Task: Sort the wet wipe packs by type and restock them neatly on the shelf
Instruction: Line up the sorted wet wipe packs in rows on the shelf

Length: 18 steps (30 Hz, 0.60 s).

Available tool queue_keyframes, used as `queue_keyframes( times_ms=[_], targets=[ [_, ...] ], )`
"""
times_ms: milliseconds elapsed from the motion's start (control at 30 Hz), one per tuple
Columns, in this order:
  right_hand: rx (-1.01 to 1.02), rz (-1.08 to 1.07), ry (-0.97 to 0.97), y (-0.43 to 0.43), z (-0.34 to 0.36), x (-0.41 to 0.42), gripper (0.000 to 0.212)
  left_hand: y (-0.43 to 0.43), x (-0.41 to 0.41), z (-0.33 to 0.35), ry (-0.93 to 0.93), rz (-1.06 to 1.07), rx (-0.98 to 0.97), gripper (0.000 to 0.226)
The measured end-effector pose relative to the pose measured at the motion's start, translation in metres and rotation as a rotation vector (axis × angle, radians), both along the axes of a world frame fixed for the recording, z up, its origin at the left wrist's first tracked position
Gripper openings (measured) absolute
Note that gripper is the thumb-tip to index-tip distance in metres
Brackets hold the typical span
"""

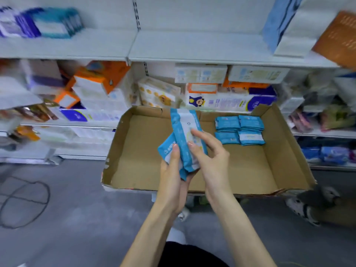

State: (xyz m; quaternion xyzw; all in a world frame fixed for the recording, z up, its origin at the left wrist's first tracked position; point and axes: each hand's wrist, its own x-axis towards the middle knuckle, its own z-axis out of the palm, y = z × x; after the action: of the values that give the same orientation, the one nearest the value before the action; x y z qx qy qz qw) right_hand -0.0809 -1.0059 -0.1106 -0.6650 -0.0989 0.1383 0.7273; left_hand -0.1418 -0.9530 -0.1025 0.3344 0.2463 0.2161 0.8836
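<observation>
While the person stands facing a store shelf, two blue-and-white wet wipe packs (184,137) are held upright in front of the chest, above a shallow cardboard box (119,145). The left hand (173,182) grips them from below, its fingers curled under the lower ends and the thumb pressed flat on the front of the nearer pack. The right hand (211,160) rests its thumb and forefinger tips on the face of the taller pack; its other fingers are loosely bent beside the pack's right edge and hold nothing.

Inside the box, against the far right wall, four short stacks of matching blue packs (239,130) sit in a tidy two-by-two block. Behind the box, the middle shelf is crowded with tissue and wipe packages (229,102) in white, orange and purple. The white upper shelf (173,49) carries blurred blue packs at far left and an orange basket (339,39) at far right. A thin wire loop (23,201) lies on the grey floor at left.
</observation>
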Motion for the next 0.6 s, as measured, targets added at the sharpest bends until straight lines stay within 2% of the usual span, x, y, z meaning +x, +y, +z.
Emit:
queue_keyframes(
  times_ms=[200,333,467,533,600],
  targets=[
    [-0.076,0.089,-0.121,0.058,0.016,-0.025,0.045,0.057,-0.038,0.013,-0.005,0.143,0.035,0.039],
    [-0.047,0.183,-0.047,0.115,0.016,-0.04,0.052,0.117,-0.065,0.011,0.028,0.298,0.014,0.039],
    [0.042,0.282,0.133,0.195,0.017,-0.065,0.03,0.203,-0.099,0.017,0.016,0.387,0.051,0.031],
    [0.027,0.367,0.21,0.239,0.014,-0.084,0.019,0.251,-0.121,0.02,0.022,0.407,0.081,0.03],
    [-0.021,0.489,0.233,0.285,0.01,-0.105,0.019,0.3,-0.145,0.023,0.05,0.428,0.111,0.035]
  ],
)
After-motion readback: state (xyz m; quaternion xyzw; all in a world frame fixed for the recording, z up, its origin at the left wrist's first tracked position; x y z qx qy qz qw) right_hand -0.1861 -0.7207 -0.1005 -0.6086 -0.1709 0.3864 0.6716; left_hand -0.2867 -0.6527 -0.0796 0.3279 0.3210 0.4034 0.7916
